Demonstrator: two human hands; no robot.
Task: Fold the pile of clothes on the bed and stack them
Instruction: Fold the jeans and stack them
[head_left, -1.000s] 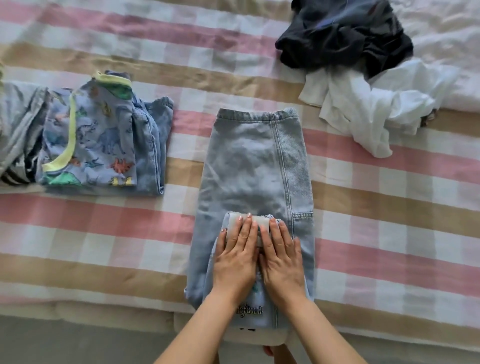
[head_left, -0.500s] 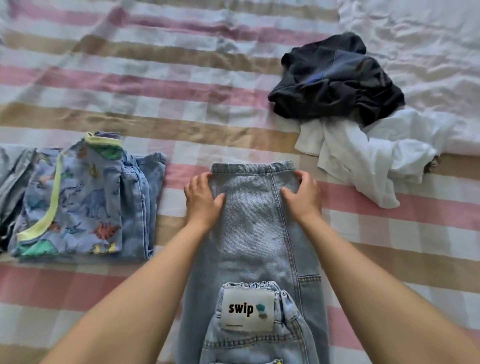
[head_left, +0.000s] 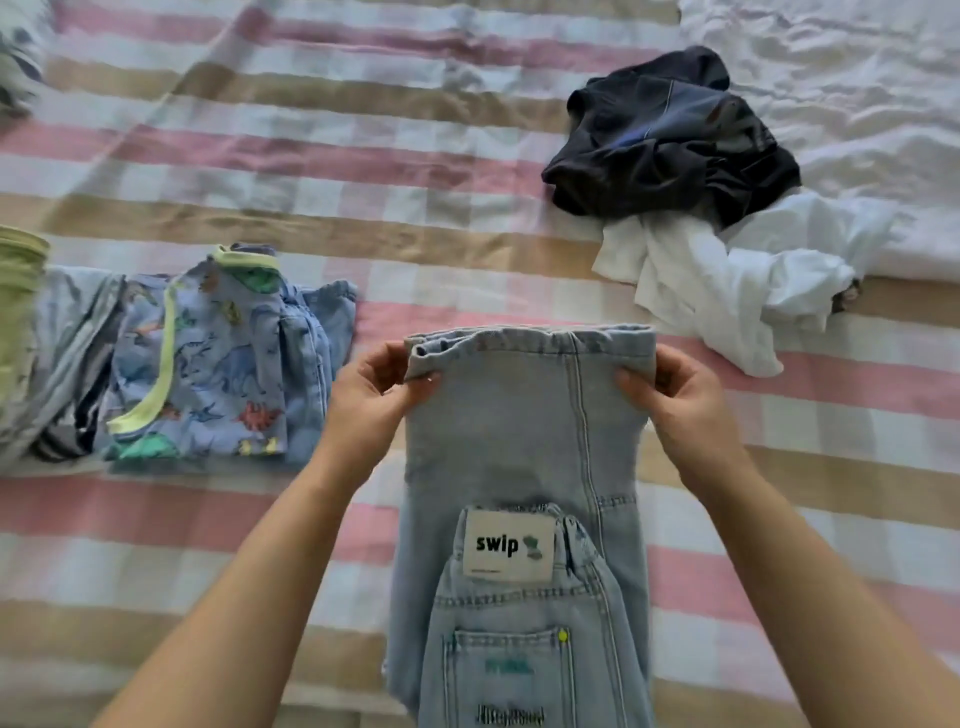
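Light blue jeans (head_left: 519, 441) lie lengthwise on the striped bed, the waist with a white "swip" label (head_left: 508, 545) folded over the near part. My left hand (head_left: 374, 389) pinches the left corner of the far hem. My right hand (head_left: 675, 395) pinches the right corner. The hem is lifted slightly off the bed. A folded stack with a dinosaur-print garment (head_left: 208, 358) on top sits to the left. Unfolded clothes lie at the far right: a dark garment (head_left: 670, 140) over a white one (head_left: 727, 280).
The pink, tan and white striped bedcover (head_left: 311, 156) spreads across the view. White rumpled bedding (head_left: 857, 78) fills the far right corner. A green folded item (head_left: 18, 291) and grey-blue fabric (head_left: 67, 358) sit at the left edge beside the stack.
My hands left the jeans' waist label, reached to the far hem, and now pinch its corners and lift it. The camera tilted further over the bed.
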